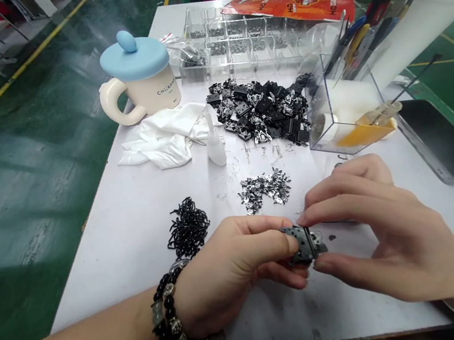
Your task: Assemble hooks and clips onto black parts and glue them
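Note:
My left hand (250, 259), with beaded bracelets at the wrist, grips a small black and silver metal part (303, 244) between thumb and fingers. My right hand (375, 220) has its thumb and fingertips at the right side of this same part, one above and one below. Just beyond the hands lies a pile of small silver pieces (271, 186). Left of it is a heap of thin black pieces (188, 226). Farther back spreads a large pile of black and silver parts (262, 106).
A small white bottle (216, 150), a white cloth (169, 136) and a lidded mug (152, 87) stand left. A divided clear tray (236, 67) is at the back. A clear tool holder (347, 109) and a dark phone (450, 138) are at the right.

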Motion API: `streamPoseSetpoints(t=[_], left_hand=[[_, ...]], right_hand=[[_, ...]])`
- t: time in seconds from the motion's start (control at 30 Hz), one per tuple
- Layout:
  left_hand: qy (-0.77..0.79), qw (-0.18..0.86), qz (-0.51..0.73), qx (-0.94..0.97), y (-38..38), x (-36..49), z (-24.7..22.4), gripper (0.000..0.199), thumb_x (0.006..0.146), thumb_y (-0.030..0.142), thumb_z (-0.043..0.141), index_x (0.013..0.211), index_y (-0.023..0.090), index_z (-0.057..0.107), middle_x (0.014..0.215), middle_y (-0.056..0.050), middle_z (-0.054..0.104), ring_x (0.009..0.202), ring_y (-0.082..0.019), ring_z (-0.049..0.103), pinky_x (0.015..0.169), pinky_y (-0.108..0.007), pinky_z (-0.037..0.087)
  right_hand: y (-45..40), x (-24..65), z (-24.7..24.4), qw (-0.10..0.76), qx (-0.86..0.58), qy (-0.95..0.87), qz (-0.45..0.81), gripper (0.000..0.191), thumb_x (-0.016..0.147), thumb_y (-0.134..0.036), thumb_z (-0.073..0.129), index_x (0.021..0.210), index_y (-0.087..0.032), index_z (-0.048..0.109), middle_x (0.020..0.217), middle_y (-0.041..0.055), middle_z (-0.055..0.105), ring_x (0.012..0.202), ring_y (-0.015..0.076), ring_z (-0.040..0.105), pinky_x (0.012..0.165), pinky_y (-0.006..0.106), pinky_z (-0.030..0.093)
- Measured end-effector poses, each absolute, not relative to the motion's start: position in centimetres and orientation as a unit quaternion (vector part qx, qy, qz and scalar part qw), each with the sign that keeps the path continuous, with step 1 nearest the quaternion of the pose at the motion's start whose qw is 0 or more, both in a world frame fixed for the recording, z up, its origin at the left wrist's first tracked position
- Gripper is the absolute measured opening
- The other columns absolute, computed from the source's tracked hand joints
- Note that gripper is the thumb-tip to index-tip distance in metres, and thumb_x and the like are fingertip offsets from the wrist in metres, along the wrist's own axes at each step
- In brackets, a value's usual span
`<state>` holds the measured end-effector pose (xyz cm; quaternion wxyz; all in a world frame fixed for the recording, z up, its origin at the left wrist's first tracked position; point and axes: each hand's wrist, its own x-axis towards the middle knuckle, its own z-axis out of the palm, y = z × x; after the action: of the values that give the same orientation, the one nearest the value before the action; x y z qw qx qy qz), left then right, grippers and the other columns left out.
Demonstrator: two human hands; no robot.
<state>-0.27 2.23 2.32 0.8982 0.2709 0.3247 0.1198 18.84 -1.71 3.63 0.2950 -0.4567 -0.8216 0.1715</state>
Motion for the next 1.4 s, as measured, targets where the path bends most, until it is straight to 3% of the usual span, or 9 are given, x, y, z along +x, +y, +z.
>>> streamPoseSetpoints(t=[1.4], left_hand=[[0.282,0.932,0.099,0.204,2.43,-0.20,1.81,0.016,0.072,0.018,0.061,0.077,0.004,0.066,0.067,-0.006,0.060,0.057,-0.008,0.058,0.054,-0.014,0.052]], right_hand=[[-1.72,19.10,3.86,0.295,-0.455,-0.827,0.146,0.019,0.085,-0.036,0.061,0.093,-0.019,0.062,0.088,0.0044,0.058,0.084,0.0206,0.047,0.076,0.041,0.032]])
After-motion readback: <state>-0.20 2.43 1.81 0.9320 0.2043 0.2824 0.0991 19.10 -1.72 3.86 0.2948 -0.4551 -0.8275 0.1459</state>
